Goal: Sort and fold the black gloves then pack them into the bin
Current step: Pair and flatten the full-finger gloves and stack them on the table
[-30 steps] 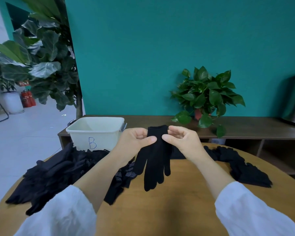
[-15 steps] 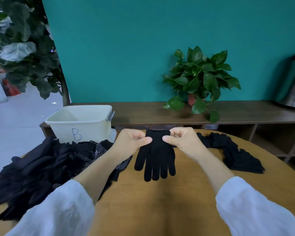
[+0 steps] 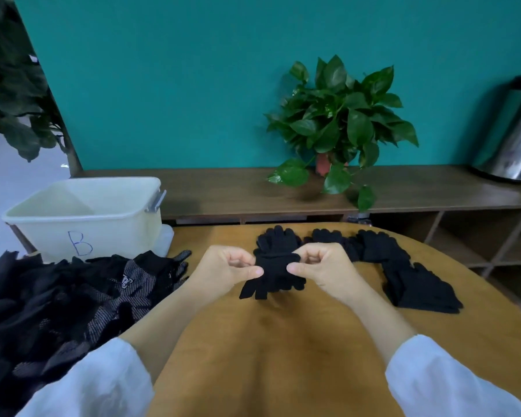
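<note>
Both hands meet over the middle of the round wooden surface point(image 3: 271, 356), each pinching one side of a black glove point(image 3: 275, 270). The left hand point(image 3: 226, 270) pinches the glove's left edge between thumb and curled fingers point(image 3: 238, 261); the right hand point(image 3: 322, 267) pinches the right edge the same way. The glove spans the gap between the two thumbs, its cuff end bunched at the fingertips and its finger ends hanging below the thumbs, down to or just above the surface; whether they touch it cannot be told.

Just beyond the fingertips another black glove point(image 3: 278, 240) lies flat, its finger ends pointing away from the person, partly covered by the held one. A row of sorted gloves point(image 3: 412, 275) runs from behind the right hand's knuckles out to the right. To the left of the left wrist a heap of unsorted gloves point(image 3: 57, 302) spreads out, some with a pale dotted weave, and is cut off by the frame's left edge; single gloves in it are hard to tell apart. The bin point(image 3: 88, 218), marked B, stands beyond that heap, left of the left hand's fingers, and what can be seen of its inside looks bare. White sleeves point(image 3: 103, 383) cover both forearms at the bottom edge.
</note>
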`<state>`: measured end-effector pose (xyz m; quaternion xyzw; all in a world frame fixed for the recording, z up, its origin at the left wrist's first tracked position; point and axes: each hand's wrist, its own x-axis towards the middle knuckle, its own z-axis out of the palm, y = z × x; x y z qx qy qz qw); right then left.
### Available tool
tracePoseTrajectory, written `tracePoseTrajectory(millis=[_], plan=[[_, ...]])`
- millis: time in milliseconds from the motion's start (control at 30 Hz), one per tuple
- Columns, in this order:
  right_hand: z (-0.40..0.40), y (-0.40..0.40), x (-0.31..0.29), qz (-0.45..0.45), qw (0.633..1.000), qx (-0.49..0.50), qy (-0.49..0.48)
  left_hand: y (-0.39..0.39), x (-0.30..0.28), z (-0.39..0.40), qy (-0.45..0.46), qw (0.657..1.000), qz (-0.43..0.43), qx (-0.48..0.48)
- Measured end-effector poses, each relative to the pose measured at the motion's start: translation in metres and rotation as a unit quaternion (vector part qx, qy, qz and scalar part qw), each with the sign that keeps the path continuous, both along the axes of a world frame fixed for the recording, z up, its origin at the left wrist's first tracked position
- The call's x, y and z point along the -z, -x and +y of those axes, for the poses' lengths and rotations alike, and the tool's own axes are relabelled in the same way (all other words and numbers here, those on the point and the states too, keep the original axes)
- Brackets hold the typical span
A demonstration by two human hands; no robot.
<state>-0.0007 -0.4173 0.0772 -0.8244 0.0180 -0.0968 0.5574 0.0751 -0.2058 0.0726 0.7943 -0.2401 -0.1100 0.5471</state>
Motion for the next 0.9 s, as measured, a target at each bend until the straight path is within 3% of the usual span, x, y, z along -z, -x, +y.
tracePoseTrajectory(millis=[167,300,400,533,700,767,900], plan=[[0.009,0.05,0.042,0.074,0.997,-0.022,0.008,0.05,0.045,0.016,-0.001,0.998,0.042,0.052],[0.021,0.09,0.072,0.071,0.995,-0.025,0.06,0.089,0.083,0.029,-0.009,0.997,0.041,0.066],[0.03,0.117,0.088,0.035,0.986,-0.016,0.162,0.108,0.1,0.038,-0.067,0.993,-0.057,0.077],[0.039,0.147,0.095,0.022,0.953,-0.076,0.292,0.124,0.111,0.049,-0.141,0.964,-0.176,0.137],[0.034,0.151,0.088,0.02,0.939,-0.023,0.343,0.122,0.102,0.049,-0.16,0.965,-0.193,0.077],[0.038,0.137,0.084,0.005,0.926,0.001,0.377,0.12,0.098,0.034,-0.192,0.951,-0.234,0.063],[0.058,0.109,0.092,0.063,0.896,-0.01,0.439,0.122,0.109,0.0,-0.31,0.912,-0.26,0.067]])
